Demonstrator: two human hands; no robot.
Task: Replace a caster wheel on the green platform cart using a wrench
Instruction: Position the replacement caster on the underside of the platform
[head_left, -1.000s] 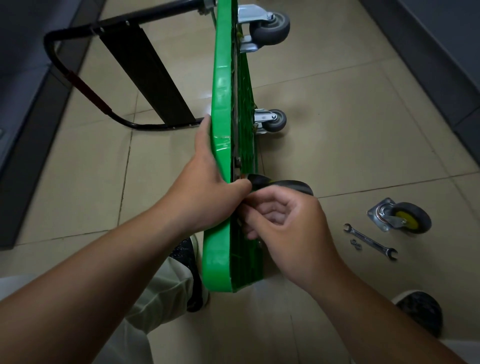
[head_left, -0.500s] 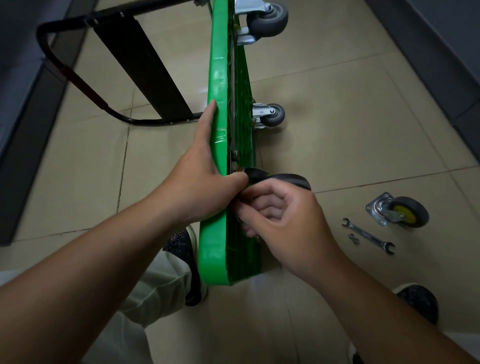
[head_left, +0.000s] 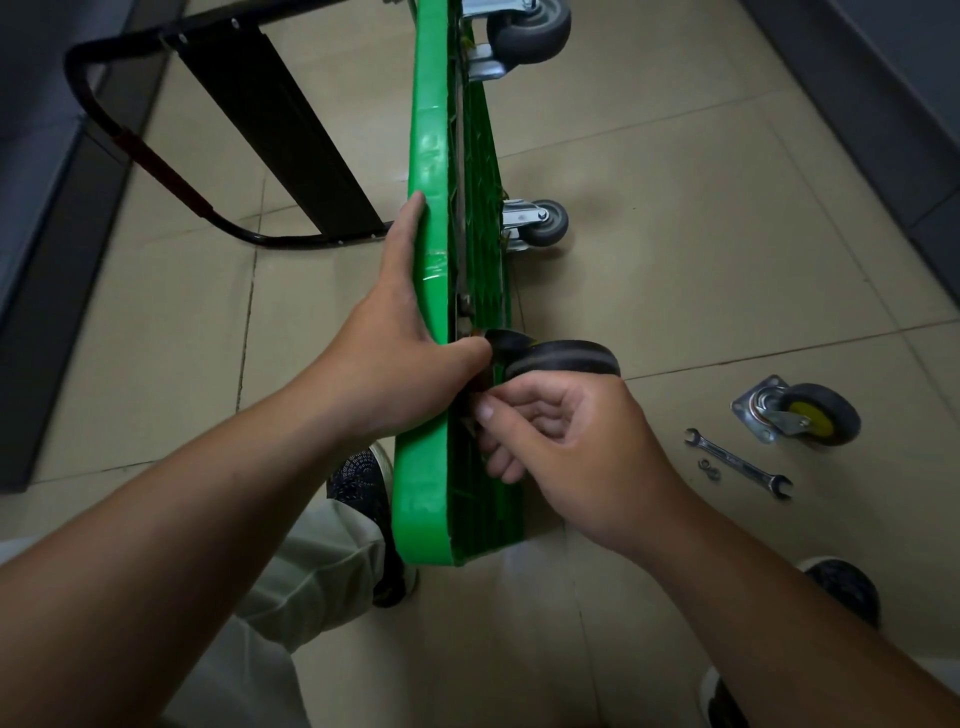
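Still: left hand (head_left: 400, 358) gripped green platform cart (head_left: 431, 156); right hand (head_left: 582, 447) pinched hidden fastener at caster wheel (head_left: 563, 358); wrench (head_left: 737, 464) unused, so probably hand-threading.

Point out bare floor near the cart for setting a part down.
Free: beige tile between the mounted grey caster and the loose yellow-hubbed caster; also tile left of the green plastic cart deck, this side of the black tubular handle. Crowded: around the steel open-end wrench and small nuts.

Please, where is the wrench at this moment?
In the head view the wrench lies on the floor at the right, nearer the person than the loose caster, with small fasteners beside it.
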